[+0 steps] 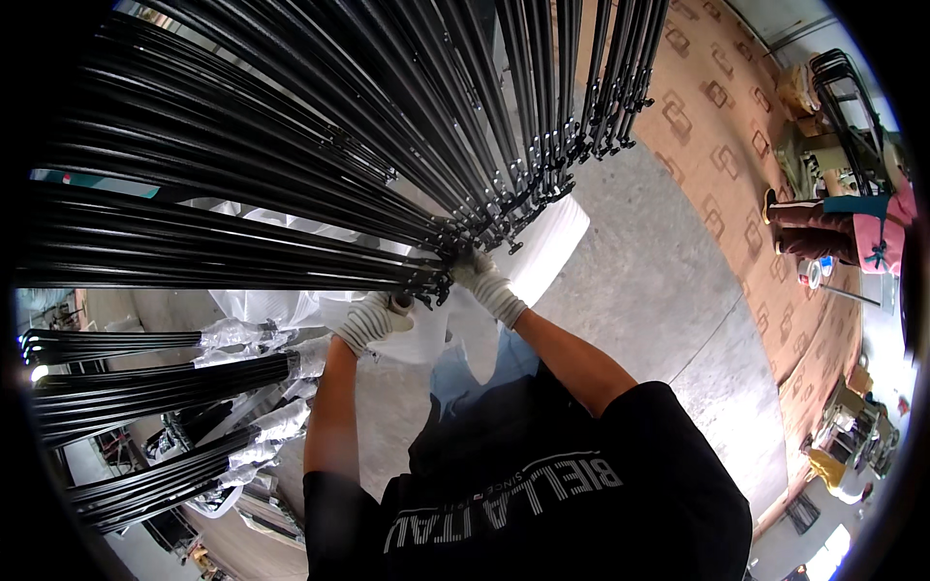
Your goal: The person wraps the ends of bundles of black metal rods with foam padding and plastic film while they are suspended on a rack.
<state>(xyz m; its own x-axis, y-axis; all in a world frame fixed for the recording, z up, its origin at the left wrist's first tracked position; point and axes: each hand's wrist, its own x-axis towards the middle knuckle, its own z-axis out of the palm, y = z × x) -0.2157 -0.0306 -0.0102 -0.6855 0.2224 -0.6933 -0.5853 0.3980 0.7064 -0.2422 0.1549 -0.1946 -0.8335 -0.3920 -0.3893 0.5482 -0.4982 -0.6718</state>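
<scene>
A large fan of long black metal tubes [262, 145] with small fittings at their near ends fills the upper left and centre. My right hand [491, 290], in a white ribbed work glove with dark fingers, is closed at the ends of the tubes; its fingertips are partly hidden among the fittings. My left hand [371, 322], gloved alike, is curled just below the lowest tubes, against translucent plastic film [421, 339]. What lies inside its fingers is not clear. The film hangs under the tube ends, in front of my body.
Several bundles of black tubes [184, 392] with plastic-wrapped ends lie at the left. A white wrapped piece [557, 242] is behind the fittings. Grey concrete floor [668, 290] and a patterned brown covering [727, 126] extend right, where a person [852, 228] stands.
</scene>
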